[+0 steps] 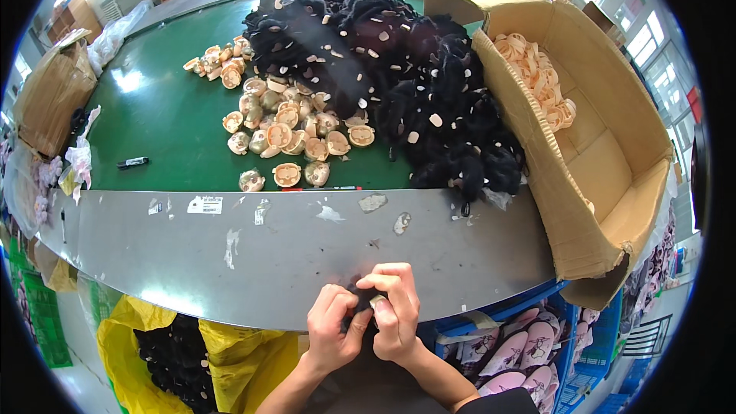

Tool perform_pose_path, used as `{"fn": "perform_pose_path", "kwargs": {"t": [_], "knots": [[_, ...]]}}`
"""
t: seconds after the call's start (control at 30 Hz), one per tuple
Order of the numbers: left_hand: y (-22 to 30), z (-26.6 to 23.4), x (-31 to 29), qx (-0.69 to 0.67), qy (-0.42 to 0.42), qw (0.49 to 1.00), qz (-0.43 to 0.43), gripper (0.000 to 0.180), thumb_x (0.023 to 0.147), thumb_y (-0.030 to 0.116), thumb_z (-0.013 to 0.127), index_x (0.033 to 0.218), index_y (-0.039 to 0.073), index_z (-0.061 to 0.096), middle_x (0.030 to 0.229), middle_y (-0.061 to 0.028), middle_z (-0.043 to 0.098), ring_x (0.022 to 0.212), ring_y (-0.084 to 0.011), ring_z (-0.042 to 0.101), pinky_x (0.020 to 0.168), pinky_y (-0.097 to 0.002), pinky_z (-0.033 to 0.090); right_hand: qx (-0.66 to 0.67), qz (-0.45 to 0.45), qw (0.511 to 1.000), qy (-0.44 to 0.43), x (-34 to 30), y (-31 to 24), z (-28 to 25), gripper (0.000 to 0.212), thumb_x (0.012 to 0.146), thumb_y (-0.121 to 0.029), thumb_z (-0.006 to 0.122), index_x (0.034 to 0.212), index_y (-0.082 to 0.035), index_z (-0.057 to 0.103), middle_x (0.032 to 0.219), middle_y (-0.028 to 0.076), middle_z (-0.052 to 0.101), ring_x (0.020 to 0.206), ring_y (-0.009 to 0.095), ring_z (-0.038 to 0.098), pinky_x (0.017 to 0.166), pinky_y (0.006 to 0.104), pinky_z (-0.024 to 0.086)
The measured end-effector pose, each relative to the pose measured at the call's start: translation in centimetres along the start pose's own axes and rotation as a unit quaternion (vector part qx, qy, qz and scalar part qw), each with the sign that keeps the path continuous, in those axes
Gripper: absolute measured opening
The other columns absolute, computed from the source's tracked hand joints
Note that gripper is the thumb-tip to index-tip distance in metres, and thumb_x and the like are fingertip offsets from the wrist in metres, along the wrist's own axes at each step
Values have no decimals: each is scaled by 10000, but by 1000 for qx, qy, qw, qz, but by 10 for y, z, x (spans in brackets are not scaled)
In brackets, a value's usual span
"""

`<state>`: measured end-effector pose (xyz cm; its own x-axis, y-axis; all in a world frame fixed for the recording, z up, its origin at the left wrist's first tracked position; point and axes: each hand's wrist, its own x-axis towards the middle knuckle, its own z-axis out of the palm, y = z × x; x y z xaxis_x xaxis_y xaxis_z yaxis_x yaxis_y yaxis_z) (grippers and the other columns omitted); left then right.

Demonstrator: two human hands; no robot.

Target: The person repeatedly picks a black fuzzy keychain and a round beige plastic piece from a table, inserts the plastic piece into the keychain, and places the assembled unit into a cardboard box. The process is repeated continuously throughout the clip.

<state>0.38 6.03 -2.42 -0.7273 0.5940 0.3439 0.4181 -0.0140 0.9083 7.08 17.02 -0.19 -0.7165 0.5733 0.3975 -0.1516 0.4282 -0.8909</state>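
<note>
Close together at the near edge of the metal strip, my left hand point(336, 325) and my right hand point(395, 313) are both closed, fingertips pinching a small black piece point(363, 297) between them. Fingers cover most of that piece; its dark fibre look matches the heap of black doll hair pieces point(330, 46) with pale oval patches on the table. Left of the heap's near end lie loose peach plastic doll head shells point(279, 136), some showing their hollow side, others their rounded face side.
A cardboard box point(571, 192) at the right holds peach doll parts point(530, 69). Below, a yellow bag point(253, 364) contains more black pieces point(178, 364); blue crates hold pink slippers point(529, 345). A black marker point(133, 162) lies on the green surface point(165, 123).
</note>
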Motion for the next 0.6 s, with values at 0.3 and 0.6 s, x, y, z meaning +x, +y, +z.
{"fn": "perform_pose_path", "kwargs": {"t": [0.3, 0.6], "knots": [[-3, 6, -3, -43, -18, 996, 72, 166, 811, -14, 718, 836, 1, 554, 788, -124, 525, 677, -271, 486, 582, -355, 412, -128, -51, 990, 18, -9, -8, -5, 267, 831, 14, 568, 1074, -20, 674, 981, 166, 556, 785, 282, 600, 636, 360, 527], [-9, 4, -8, -40, 16, 998, 39, 138, 872, 13, 693, 863, 5, 556, 808, -126, 527, 704, -274, 491, 591, -359, 414, -147, -19, 989, 30, 5, -16, 9, 249, 857, 68, 536, 1040, -40, 664, 952, 139, 564, 679, 245, 605, 583, 328, 516]]}}
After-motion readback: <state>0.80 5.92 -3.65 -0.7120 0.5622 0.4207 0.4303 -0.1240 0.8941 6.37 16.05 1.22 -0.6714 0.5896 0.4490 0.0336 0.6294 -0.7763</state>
